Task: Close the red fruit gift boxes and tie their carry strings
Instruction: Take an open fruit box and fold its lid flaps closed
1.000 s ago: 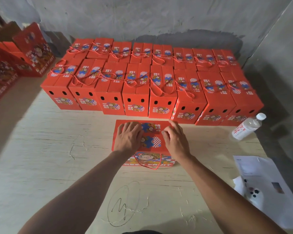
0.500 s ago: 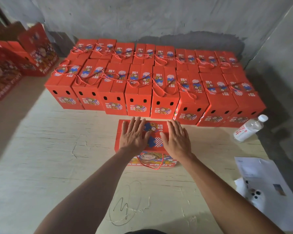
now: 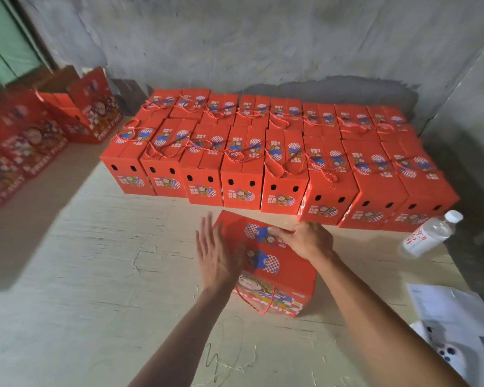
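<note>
A red fruit gift box stands on the pale table in front of me, turned at a slant, its lid flaps down. Its red carry string hangs in a loop over the near face. My left hand lies with straight fingers against the box's left side. My right hand rests on the box's top at the far edge, fingers pointing left. Behind it stand two rows of closed red boxes with strings tied over their tops.
A clear water bottle lies at the right beside the rows. Papers and a white phone sit at the near right. Flat and open red boxes are stacked at the far left. A grey wall closes the back and right.
The box has turned from square to slanted. My left hand slid from its top to its left side; my right hand moved to the far top edge. The camera moved closer.
</note>
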`<state>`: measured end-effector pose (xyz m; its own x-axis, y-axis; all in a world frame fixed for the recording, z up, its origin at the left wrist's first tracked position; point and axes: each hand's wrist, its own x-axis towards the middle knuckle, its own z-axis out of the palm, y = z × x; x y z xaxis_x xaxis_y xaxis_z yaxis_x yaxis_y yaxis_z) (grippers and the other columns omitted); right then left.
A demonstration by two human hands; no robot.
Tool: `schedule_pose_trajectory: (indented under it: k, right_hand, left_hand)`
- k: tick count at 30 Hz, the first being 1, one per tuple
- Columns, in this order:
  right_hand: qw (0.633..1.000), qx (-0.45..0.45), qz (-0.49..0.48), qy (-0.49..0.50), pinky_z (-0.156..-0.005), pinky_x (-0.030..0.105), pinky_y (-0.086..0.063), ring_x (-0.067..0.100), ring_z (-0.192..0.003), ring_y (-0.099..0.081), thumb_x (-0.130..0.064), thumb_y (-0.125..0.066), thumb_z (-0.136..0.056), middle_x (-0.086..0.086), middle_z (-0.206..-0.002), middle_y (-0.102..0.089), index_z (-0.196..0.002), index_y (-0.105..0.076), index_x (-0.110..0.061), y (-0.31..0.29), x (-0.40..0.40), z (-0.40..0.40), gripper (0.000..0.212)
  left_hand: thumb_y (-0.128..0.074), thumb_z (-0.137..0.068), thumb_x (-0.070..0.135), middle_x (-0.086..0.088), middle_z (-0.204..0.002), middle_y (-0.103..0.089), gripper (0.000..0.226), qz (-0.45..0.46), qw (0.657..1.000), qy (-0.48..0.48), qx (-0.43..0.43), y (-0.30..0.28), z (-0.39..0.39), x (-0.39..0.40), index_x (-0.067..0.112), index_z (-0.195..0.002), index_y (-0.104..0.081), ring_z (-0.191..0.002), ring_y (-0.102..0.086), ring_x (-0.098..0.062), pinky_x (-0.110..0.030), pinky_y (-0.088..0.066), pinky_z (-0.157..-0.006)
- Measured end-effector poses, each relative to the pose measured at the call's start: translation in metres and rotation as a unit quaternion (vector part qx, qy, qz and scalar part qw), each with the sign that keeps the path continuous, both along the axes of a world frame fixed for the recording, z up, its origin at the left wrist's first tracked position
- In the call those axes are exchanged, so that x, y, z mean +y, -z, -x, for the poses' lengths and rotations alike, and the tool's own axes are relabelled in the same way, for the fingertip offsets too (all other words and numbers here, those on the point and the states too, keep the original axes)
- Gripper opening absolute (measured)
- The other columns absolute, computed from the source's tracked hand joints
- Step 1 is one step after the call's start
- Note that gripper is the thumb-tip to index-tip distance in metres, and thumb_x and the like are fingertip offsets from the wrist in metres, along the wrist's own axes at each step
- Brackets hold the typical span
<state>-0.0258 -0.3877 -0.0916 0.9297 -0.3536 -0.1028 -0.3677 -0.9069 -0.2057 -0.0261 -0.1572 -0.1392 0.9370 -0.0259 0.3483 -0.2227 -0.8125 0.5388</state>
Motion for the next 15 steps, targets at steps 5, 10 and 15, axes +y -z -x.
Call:
schedule_pose_trajectory:
  k: [5, 10, 15]
  right_hand:
    - [0.995, -0.030, -0.097, -0.006, -0.050, 0.029, -0.031, 0.017, -0.046, -0.046, -0.090, -0.046, -0.080, -0.003, -0.047, -0.042, -0.049, -0.037, -0.016, 0.007, 0.000, 0.025, 0.080]
    - [0.969, -0.001, -0.244, 0.044, -0.049, 0.030, -0.026, 0.014, -0.042, -0.039, -0.087, -0.052, -0.080, -0.008, -0.046, -0.037, -0.052, -0.036, -0.019, 0.018, 0.019, 0.042, 0.076]
    - [0.843, -0.030, -0.520, 0.132, -0.057, 0.025, -0.035, 0.017, -0.059, -0.056, -0.057, -0.073, -0.087, -0.009, -0.066, -0.060, -0.081, -0.070, -0.004, 0.032, 0.063, 0.056, 0.054]
  left_hand:
    - [-0.074, -0.062, 0.083, -0.011, -0.165, -0.015, 0.136, 0.283, 0.925, -0.147, 0.205, -0.004, -0.011, -0.001, 0.015, -0.159, -0.007, -0.152, -0.021, -0.034, -0.055, -0.028, -0.122]
    - [-0.067, -0.048, 0.094, -0.004, -0.116, -0.063, 0.111, 0.297, 0.914, -0.129, 0.242, -0.013, -0.047, 0.013, 0.016, -0.125, -0.049, -0.099, -0.068, -0.019, -0.038, -0.060, -0.071]
    - [-0.067, -0.080, 0.074, -0.019, -0.096, -0.075, 0.077, 0.295, 0.896, -0.146, 0.297, -0.016, -0.070, 0.034, -0.001, -0.093, -0.071, -0.089, -0.073, -0.035, -0.050, -0.061, -0.080]
